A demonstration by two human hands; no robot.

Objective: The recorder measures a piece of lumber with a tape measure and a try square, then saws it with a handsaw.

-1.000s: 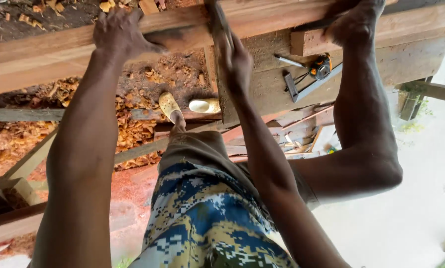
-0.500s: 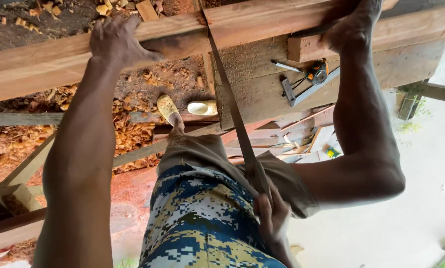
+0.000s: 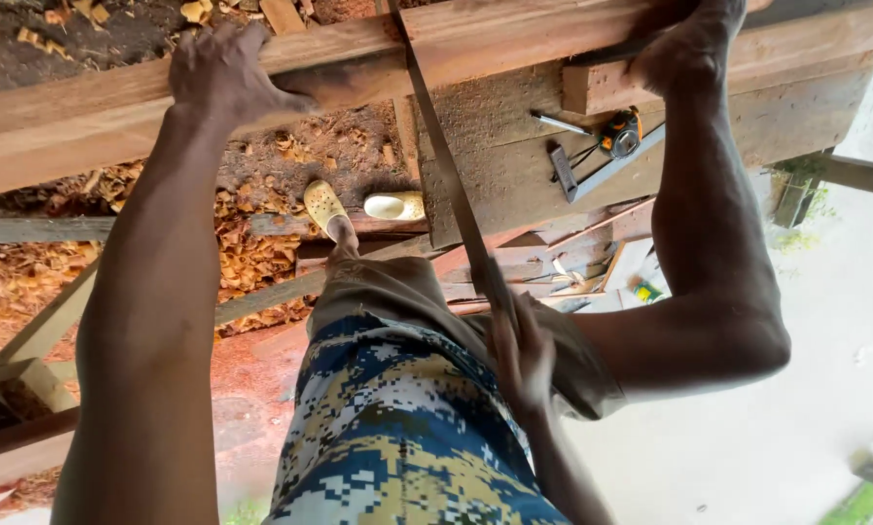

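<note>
Sawblade (image 3: 451, 180) runs from the long wooden beam (image 3: 514, 34) down to the right hand (image 3: 521, 352), whose grip is clenched around its lower end by the patterned shorts (image 3: 397, 437). The left hand (image 3: 224, 73) presses fingers-spread on the beam, grasping nothing, and a bare foot (image 3: 689, 44) braces a smaller block (image 3: 592, 87). No container shows. On the plank surface (image 3: 514, 185) below lie a metal square (image 3: 597, 175), a tape measure (image 3: 621, 131) and a pencil-like tool (image 3: 558, 122). Wood shavings (image 3: 251, 262) and two pale clogs (image 3: 358, 206) cover the floor.
</note>
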